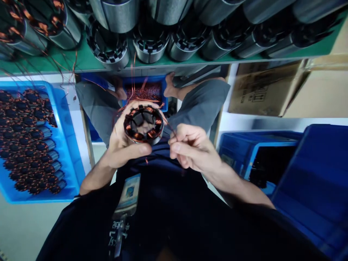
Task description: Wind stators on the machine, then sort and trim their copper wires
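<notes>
A round motor stator (154, 137) with black slot pieces and copper windings rests in my left hand (119, 145), whose fingers wrap round its far side while the thumb presses its near rim. My right hand (194, 148) is just to the right, thumb and fingers pinched on a thin copper wire (170, 127) that runs from the stator's right side. More loose copper wires (133, 81) stick up beyond the left hand. The stator's open top faces the camera.
Metal stator cylinders (150, 50) line the green bench (81, 58) ahead. A blue tray (73, 163) of wound stators lies left. Between the feet sits a blue bin (165, 88) with copper scraps. Cardboard boxes (261, 88) and blue crates (236, 148) stand right.
</notes>
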Available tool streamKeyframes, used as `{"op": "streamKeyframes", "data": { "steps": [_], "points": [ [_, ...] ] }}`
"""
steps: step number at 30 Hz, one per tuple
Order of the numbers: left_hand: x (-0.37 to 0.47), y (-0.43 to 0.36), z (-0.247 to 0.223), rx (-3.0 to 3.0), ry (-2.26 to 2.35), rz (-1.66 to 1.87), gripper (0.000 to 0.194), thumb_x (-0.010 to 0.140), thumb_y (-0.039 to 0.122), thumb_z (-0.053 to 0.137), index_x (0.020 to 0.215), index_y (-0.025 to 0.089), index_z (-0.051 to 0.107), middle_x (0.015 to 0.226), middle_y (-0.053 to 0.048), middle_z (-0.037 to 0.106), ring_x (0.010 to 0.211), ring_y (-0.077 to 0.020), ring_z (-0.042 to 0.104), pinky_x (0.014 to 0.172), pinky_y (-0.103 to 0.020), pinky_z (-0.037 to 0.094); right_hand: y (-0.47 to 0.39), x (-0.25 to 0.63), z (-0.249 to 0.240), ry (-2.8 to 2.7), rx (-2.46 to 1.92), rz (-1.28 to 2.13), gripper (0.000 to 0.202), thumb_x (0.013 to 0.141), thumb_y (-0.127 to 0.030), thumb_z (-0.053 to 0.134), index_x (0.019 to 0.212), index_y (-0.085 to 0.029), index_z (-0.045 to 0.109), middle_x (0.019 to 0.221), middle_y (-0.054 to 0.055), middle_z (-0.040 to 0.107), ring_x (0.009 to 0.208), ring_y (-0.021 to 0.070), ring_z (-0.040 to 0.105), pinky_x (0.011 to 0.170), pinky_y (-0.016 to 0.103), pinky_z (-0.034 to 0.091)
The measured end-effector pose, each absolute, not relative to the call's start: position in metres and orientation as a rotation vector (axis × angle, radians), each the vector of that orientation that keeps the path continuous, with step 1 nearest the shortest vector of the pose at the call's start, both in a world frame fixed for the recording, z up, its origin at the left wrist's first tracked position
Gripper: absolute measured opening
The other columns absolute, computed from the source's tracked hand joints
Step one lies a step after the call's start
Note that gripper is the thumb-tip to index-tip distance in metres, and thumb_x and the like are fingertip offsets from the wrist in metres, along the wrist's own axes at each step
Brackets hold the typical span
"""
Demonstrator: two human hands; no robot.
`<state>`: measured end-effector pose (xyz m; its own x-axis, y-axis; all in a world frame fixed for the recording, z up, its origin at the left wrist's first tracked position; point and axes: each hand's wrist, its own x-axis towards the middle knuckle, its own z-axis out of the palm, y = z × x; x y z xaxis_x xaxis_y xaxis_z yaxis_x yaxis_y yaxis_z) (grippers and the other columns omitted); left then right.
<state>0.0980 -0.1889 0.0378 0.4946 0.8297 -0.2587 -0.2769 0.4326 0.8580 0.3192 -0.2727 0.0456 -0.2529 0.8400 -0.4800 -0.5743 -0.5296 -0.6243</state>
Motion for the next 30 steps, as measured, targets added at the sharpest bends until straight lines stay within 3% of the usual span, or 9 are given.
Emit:
{"op": "streamKeyframes", "data": {
  "steps": [3,6,8,12,15,18,22,26,30],
  "points": [
    [0.113,-0.201,0.033,0.562,0.61,0.677,0.074,0.089,0.08,0.094,0.132,0.023,0.072,0.102,-0.008,0.066,0.075,-0.0172,0.06,0.061,-0.03,0.052,-0.285,0.319,0.038,-0.466,-1.027,1.9,0.039,0.084,-0.042,0.115,0.093,-0.021,0.082,0.084,0.003,0.087,0.052,0.0152,0.074,0.04,0.02,0.054],
    [0.129,-0.205,0.036,0.422,0.535,0.629,0.072,0.082,0.07,0.101,0.13,0.026,0.069,0.089,-0.001,0.054,0.059,-0.0074,0.036,0.049,-0.023,0.038,-0.284,0.322,0.043,-0.601,-1.082,1.87,0.035,0.083,-0.04,0.115,0.094,-0.021,0.088,0.083,0.003,0.086,0.053,0.0146,0.075,0.044,0.021,0.058],
    [0.133,-0.205,0.037,0.409,0.553,0.638,0.07,0.076,0.06,0.102,0.128,0.026,0.069,0.091,-0.001,0.057,0.058,-0.007,0.033,0.045,-0.022,0.036,-0.278,0.326,0.052,-0.698,-1.055,1.806,0.027,0.084,-0.033,0.115,0.099,-0.023,0.094,0.082,0.001,0.086,0.051,0.0129,0.073,0.046,0.021,0.058],
    [0.118,-0.203,0.029,0.51,0.595,0.725,0.065,0.082,0.06,0.099,0.129,0.024,0.073,0.099,-0.007,0.07,0.069,-0.0159,0.056,0.054,-0.029,0.052,-0.266,0.335,0.073,-0.883,-0.948,1.672,0.029,0.085,-0.017,0.111,0.109,-0.028,0.098,0.088,0.0,0.089,0.05,0.0093,0.071,0.049,0.019,0.057],
    [0.1,-0.203,0.02,0.633,0.606,0.709,0.056,0.095,0.057,0.096,0.136,0.024,0.076,0.113,-0.011,0.077,0.082,-0.022,0.072,0.066,-0.034,0.062,-0.262,0.337,0.081,-0.951,-1.057,1.642,0.022,0.089,-0.024,0.111,0.105,-0.025,0.096,0.083,0.001,0.086,0.05,0.0094,0.068,0.049,0.02,0.054],
    [0.095,-0.203,0.017,0.583,0.681,0.638,0.061,0.094,0.063,0.096,0.133,0.02,0.077,0.112,-0.013,0.078,0.077,-0.0214,0.073,0.057,-0.029,0.057,-0.261,0.333,0.077,-0.973,-1.188,1.648,0.024,0.092,-0.038,0.109,0.099,-0.022,0.092,0.073,-0.001,0.079,0.052,0.0097,0.064,0.05,0.022,0.05],
    [0.103,-0.214,0.012,0.414,0.73,0.626,0.074,0.083,0.071,0.102,0.128,0.017,0.076,0.094,-0.009,0.074,0.061,-0.014,0.059,0.051,-0.024,0.045,-0.265,0.322,0.065,-1.063,-1.182,1.656,0.027,0.095,-0.039,0.107,0.093,-0.019,0.089,0.073,-0.001,0.078,0.057,0.0088,0.06,0.053,0.023,0.046],
    [0.102,-0.227,-0.003,0.411,0.705,0.6,0.082,0.086,0.079,0.1,0.137,0.02,0.076,0.102,-0.011,0.08,0.075,-0.0218,0.075,0.063,-0.029,0.056,-0.265,0.321,0.065,-1.126,-1.119,1.596,0.023,0.095,-0.035,0.106,0.095,-0.02,0.088,0.075,-0.001,0.079,0.059,0.0093,0.062,0.055,0.023,0.046],
    [0.098,-0.23,-0.009,0.39,0.67,0.581,0.079,0.09,0.068,0.099,0.15,0.023,0.074,0.116,-0.014,0.084,0.106,-0.0344,0.087,0.09,-0.044,0.072,-0.263,0.326,0.072,-1.182,-1.165,1.552,0.023,0.097,-0.038,0.105,0.098,-0.021,0.089,0.077,-0.001,0.08,0.06,0.0108,0.062,0.059,0.025,0.05]
  ]
}}
